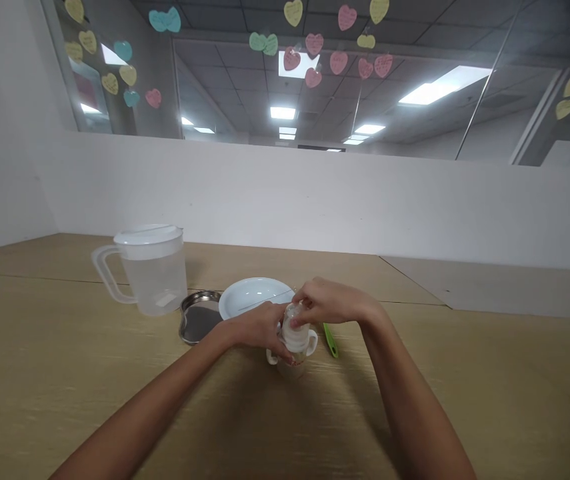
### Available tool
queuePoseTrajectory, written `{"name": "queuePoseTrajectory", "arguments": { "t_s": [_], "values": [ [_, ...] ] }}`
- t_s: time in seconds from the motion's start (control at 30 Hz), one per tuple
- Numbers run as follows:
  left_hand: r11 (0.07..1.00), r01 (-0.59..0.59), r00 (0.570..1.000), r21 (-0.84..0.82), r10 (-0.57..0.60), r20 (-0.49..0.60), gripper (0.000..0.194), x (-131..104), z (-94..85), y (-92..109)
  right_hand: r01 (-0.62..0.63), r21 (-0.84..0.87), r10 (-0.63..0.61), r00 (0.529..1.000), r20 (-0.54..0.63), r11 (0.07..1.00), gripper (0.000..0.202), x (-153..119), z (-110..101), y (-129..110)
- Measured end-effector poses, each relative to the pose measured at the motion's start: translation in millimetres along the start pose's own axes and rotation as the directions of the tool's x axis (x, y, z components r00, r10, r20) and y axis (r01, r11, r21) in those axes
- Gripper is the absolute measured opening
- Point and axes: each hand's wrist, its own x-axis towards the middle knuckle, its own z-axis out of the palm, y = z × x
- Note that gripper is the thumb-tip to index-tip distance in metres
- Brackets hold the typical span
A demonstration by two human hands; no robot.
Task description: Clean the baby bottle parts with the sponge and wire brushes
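Before me on the table stands a clear baby bottle (292, 369) with white handles on both sides. My left hand (259, 325) is wrapped round it from the left. From the right, my right hand (332, 300) has its fingers closed on the bottle's clear cap (292, 313), over a white collar. The hands cover part of the bottle, and I cannot tell whether the cap is loose. Just behind them sits a white bowl (249, 288) with a thin rod-like thing lying across it. A green handle (331, 341) lies right of the bottle, its other end hidden by my right hand.
A lidded, translucent pitcher (157, 280) stands at the left, its handle pointing left. A kidney-shaped metal tray (199, 323) lies between it and the bowl. Behind the wooden table (89, 387) rises a white wall (289, 193) with a window bearing heart-shaped notes.
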Motion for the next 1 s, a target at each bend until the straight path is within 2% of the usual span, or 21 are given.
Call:
{"name": "queuePoseTrajectory", "arguments": {
  "t_s": [0.1, 0.23, 0.4, 0.5, 0.63, 0.7, 0.77, 1.0],
  "values": [
    [1.0, 0.001, 1.0, 0.0, -0.001, 0.014, 0.057, 0.2, -0.3, -0.5, -0.015, 0.037, 0.015, 1.0, 0.015, 0.999, 0.028, 0.2, -1.0, 1.2],
    [1.0, -0.002, 0.999, -0.003, 0.002, 0.041, 0.05, 1.0, -0.2, -0.7, -0.075, 0.024, 0.076, 0.997, -0.031, 0.997, 0.024, -2.4, -0.2, -5.0],
    [1.0, 0.011, 0.999, -0.017, -0.01, 0.052, 0.047, 0.8, 0.3, -0.4, 0.05, 0.043, -0.046, 0.994, -0.096, 0.998, 0.018, -24.1, -8.0, -20.1],
    [1.0, 0.006, 0.998, -0.015, -0.005, 0.064, 0.046, -0.5, -1.3, 2.6, 0.073, 0.076, -0.057, 0.979, -0.195, 0.994, 0.023, -44.7, -17.7, -20.1],
    [0.997, 0.033, 0.997, 0.073, -0.038, 0.064, 0.051, -2.2, -5.1, 7.0, -0.037, 0.108, 0.078, 0.909, -0.408, 0.993, 0.035, -56.0, -25.7, -2.9],
    [0.994, 0.046, 0.995, 0.1, -0.054, 0.086, 0.051, -3.0, -6.9, 8.0, -0.06, 0.152, 0.125, 0.876, -0.465, 0.987, 0.036, -47.3, -24.3, 9.1],
    [0.992, 0.056, 0.991, 0.116, -0.07, 0.115, 0.049, -4.0, -8.1, 8.4, -0.048, 0.183, 0.131, 0.871, -0.474, 0.982, 0.035, -29.4, -17.8, 20.7],
    [0.992, 0.073, 0.988, 0.104, -0.087, 0.131, 0.042, -6.4, -8.6, 8.6, -0.021, 0.273, 0.106, 0.947, -0.303, 0.962, 0.04, 44.4, 27.1, 51.1]
  ]
}}
